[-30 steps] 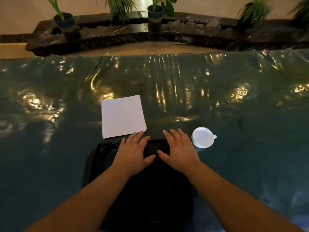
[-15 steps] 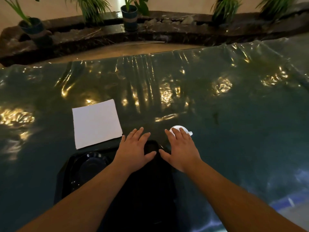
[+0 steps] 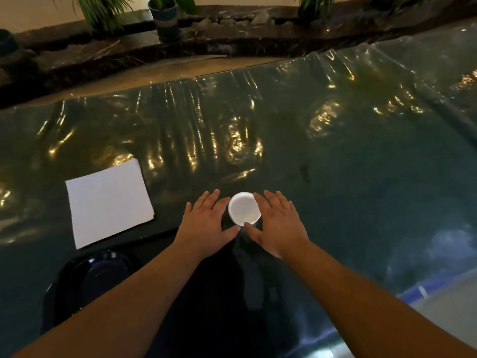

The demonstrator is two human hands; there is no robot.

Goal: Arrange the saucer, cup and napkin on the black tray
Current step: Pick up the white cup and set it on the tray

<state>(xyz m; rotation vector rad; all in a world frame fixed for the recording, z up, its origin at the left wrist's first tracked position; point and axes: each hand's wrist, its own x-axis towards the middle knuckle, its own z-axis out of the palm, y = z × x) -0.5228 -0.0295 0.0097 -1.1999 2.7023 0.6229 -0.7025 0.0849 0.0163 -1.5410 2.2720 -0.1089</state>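
Observation:
A small white cup (image 3: 244,209) stands on the dark green plastic-covered table (image 3: 335,177), just beyond the far edge of the black tray (image 3: 55,288). My left hand (image 3: 206,223) and my right hand (image 3: 280,223) lie flat on either side of the cup, fingers spread, thumbs near its front rim. Neither hand closes around it. A dark saucer (image 3: 103,273) sits in the tray's far left corner. The white napkin (image 3: 109,202) lies flat on the table, left of the cup and beyond the tray. My forearms cover much of the tray.
The table cover is wrinkled and glossy. Beyond its far edge runs a dark stone ledge (image 3: 232,40) with potted plants (image 3: 165,19). The table's near right corner (image 3: 426,293) shows at the lower right.
Both hands have moved forward and to the right, off the tray. The cup, earlier to the right of my right hand, now stands between the two hands.

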